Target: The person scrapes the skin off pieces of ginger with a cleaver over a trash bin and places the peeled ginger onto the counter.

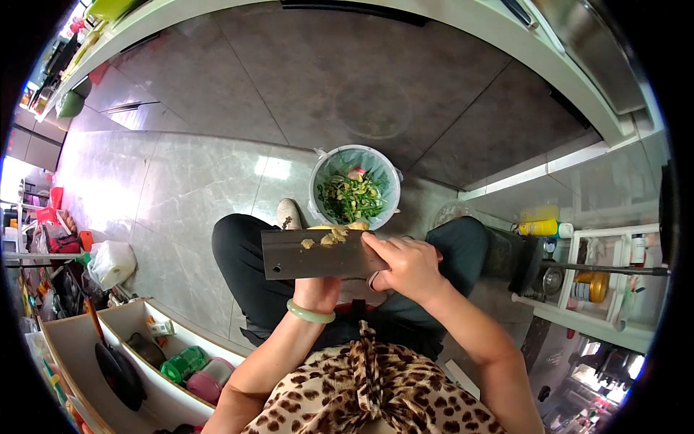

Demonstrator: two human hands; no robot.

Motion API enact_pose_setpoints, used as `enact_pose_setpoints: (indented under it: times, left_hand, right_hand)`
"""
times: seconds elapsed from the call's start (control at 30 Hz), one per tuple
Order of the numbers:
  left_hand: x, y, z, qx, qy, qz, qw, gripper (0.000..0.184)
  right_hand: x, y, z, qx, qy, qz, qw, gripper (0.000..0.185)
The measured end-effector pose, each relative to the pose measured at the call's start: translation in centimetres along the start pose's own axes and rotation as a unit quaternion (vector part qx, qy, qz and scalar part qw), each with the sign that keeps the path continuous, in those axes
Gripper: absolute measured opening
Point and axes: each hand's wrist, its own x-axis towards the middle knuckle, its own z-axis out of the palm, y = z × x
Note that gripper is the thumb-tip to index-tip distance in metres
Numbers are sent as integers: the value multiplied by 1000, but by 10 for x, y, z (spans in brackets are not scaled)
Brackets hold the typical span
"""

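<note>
A broad dark cleaver blade (318,259) lies across the middle of the view, with yellowish peel scraps (334,237) stuck near its upper edge. My right hand (406,262) is closed at the blade's right end, its fingers on the metal; the handle is hidden. Below the blade, my left hand (318,289) shows only at the wrist and heel, near a pale green bangle (311,312); its fingers are hidden behind the blade. A bit of something yellow shows above the blade. Just beyond stands a lined bin (390,206) holding green and yellow scraps (354,197).
Grey cabinet fronts (340,79) rise ahead over a tiled floor (202,181). An open drawer (119,325) with a black pan and bottles is at lower left. A white rack (571,289) with a yellow bottle (538,228) beside it is at right. My knees flank the bin.
</note>
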Motion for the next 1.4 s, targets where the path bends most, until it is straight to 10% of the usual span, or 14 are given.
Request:
enact_pose_setpoints:
  times: [1.4]
  left_hand:
    - [9,-4,-19,-50,-92,-3,994,36]
  right_hand:
    - [13,-23,-22,0,-50,-1,999,48]
